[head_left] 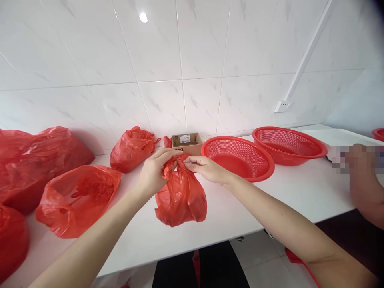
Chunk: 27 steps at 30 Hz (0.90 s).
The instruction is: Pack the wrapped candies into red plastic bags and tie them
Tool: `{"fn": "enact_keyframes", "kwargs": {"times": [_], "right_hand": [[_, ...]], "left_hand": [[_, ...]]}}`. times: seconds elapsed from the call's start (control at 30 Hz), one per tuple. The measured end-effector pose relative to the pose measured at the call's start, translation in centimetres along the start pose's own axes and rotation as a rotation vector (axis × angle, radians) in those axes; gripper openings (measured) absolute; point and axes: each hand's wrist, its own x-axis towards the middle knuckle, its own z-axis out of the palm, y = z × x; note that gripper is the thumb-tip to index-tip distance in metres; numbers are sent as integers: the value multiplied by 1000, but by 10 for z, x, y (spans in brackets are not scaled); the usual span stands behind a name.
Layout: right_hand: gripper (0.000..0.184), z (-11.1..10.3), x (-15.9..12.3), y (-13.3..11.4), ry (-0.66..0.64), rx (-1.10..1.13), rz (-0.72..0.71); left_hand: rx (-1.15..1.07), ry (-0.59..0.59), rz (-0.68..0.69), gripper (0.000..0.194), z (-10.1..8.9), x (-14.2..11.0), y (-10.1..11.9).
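Observation:
A filled red plastic bag [181, 198] is in front of me at the table's middle, its neck gathered and twisted at the top. My left hand [156, 168] is closed around the left side of that neck. From the right, my right hand [207, 167] pinches the gathered plastic with thumb and fingers. What the bag contains is hidden by the red plastic. Just behind it stands a small open cardboard box [187, 144] with a white label inside.
Several red plastic bags, including an open one [81, 200], cover the left of the white table [141, 248]. Two red mesh baskets [264, 176] [289, 160] stand right. Another person's hand [364, 184] is at the far right. Behind is a tiled wall.

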Motion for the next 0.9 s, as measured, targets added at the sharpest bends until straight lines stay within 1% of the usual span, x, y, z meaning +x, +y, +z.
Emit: {"fn": "enact_keyframes", "kwargs": {"times": [0.07, 0.17, 0.2, 0.27, 0.3, 0.33, 0.37, 0.47, 0.5, 0.6, 0.67, 0.77, 0.83, 0.9], "right_hand": [[24, -3, -2, -1, 32, -24, -10], [20, 1, -1, 4, 63, 19, -6], [19, 5, 1, 6, 46, 39, -8], [21, 12, 4, 9, -36, 49, -16], [20, 15, 5, 10, -74, 32, -18], [17, 18, 6, 9, -84, 1, -14], [14, 19, 7, 7, -54, -36, -7], [13, 16, 4, -2, 154, -136, -35], [14, 15, 2, -6, 194, -153, -55], [16, 8, -3, -14, 207, -166, -78], [16, -1, -3, -13, 265, -155, -70], [12, -25, 5, 2, 459, -130, -27], [9, -45, 13, 21, 584, -139, 45], [8, -61, 21, 41, 659, -159, 111]], "left_hand": [[25, -6, 30, 37, -4, -6, -1], [61, -4, 30, 39, -6, -14, 1], [75, 7, 30, 39, -6, -16, 2], [106, 26, 30, 38, -5, -18, 4], [116, 32, 30, 38, -5, -18, 5], [120, 36, 33, 39, -4, -18, 5], [119, 39, 37, 40, -4, -18, 4], [90, 8, 15, 46, -3, -20, -2], [75, -14, -1, 48, -2, -22, -4], [45, -66, -66, 54, 1, -26, -10], [63, -64, -92, 51, 2, -30, -11], [109, -73, -83, 37, 2, -40, -7], [133, -114, -68, 31, 2, -52, -5], [142, -175, -43, 26, 2, -65, -3]]}}
